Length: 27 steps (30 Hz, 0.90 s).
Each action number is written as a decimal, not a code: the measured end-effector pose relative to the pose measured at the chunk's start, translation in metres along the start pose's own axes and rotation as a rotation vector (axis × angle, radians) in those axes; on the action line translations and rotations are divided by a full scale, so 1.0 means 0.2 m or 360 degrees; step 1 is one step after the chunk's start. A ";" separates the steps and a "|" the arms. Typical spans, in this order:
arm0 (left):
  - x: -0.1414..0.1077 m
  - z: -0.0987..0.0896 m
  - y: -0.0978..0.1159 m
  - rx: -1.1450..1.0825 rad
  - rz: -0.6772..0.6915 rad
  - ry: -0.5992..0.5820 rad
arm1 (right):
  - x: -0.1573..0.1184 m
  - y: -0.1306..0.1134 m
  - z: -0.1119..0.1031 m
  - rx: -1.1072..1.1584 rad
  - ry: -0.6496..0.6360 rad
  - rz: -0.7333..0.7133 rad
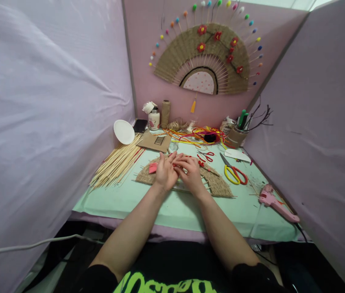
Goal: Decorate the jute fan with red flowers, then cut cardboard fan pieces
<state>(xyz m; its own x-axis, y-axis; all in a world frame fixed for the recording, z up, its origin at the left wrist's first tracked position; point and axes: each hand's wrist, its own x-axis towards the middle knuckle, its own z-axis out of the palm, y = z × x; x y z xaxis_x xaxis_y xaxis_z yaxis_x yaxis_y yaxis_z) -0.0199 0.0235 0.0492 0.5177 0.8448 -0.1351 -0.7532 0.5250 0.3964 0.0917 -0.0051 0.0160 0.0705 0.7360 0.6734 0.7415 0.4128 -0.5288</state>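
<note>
Above a half-round woven twine fan [221,183], my left hand [165,173] lies palm up with its fingers stretched out. My right hand [191,173] meets it there, fingertips pinched over the left palm. A bit of red shows at that pinch, mostly hidden by the fingers, too small to name. Small red flower pieces [201,163] rest on the fan's upper edge to the right. A pink-red square [153,167] lies on the fan beside my left hand. Thin sticks poke out around the fan's rim, and both hands cover its middle.
Scissors with yellow and red handles [236,175] and small red-handled scissors [206,156] lie to the right, near a pink glue gun [278,204]. Bamboo sticks [117,160] spread at left. Behind are cardboard [154,141], coloured cords [184,136] and a pot [236,137]. A finished fan [178,53] hangs above.
</note>
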 end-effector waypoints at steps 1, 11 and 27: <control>0.00 0.00 0.00 0.0033 0.0005 0.0001 | 0.00 -0.01 0.00 0.0012 0.0020 0.0001; 0.03 -0.04 -0.02 0.0258 0.0135 0.0161 | 0.17 0.19 -0.31 -0.0289 0.0254 0.0268; 0.02 -0.02 -0.01 0.0342 0.0154 0.0182 | 0.14 0.46 -0.16 -0.0738 -0.0172 0.0655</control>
<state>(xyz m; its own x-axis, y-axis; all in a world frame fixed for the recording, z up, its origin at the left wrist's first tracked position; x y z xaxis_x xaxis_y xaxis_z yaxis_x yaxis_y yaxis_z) -0.0179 0.0251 0.0436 0.3891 0.9025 -0.1844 -0.6871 0.4177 0.5944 0.1838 0.0372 0.0026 0.3622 0.8450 0.3934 0.8818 -0.1738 -0.4384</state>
